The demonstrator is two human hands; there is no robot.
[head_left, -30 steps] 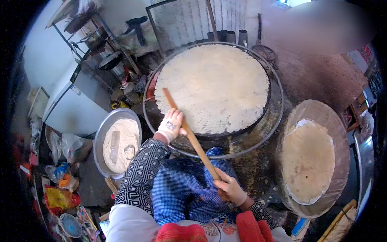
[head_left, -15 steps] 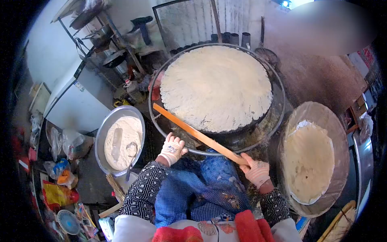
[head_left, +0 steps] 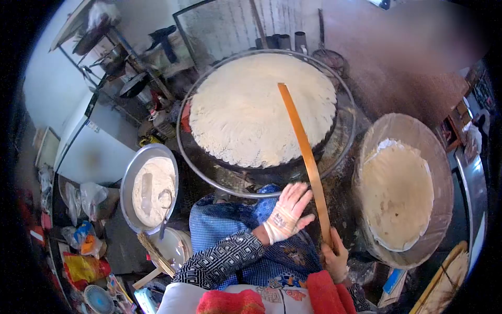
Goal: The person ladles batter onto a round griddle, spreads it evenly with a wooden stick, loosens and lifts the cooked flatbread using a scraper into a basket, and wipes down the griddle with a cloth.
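Observation:
My right hand, in a half-finger work glove, grips the lower end of a long flat wooden stick. The stick rises steeply, its far end over the pale round flatbread. That flatbread covers a large round griddle, ringed by a metal rim. My left hand, gloved as well, is just left of the stick with its fingers stretched out and nothing in them. Whether it touches the stick, I cannot tell.
On the left stands a metal basin of pale batter with a spoon-like tool in it. A large lined basket at right holds thin round flatbread. A brush lies over a white bucket.
The stick has swung from lying across the griddle's near edge to pointing steeply away. My left hand left the metal rim, moved right and opened out. My right hand came lower and closer.

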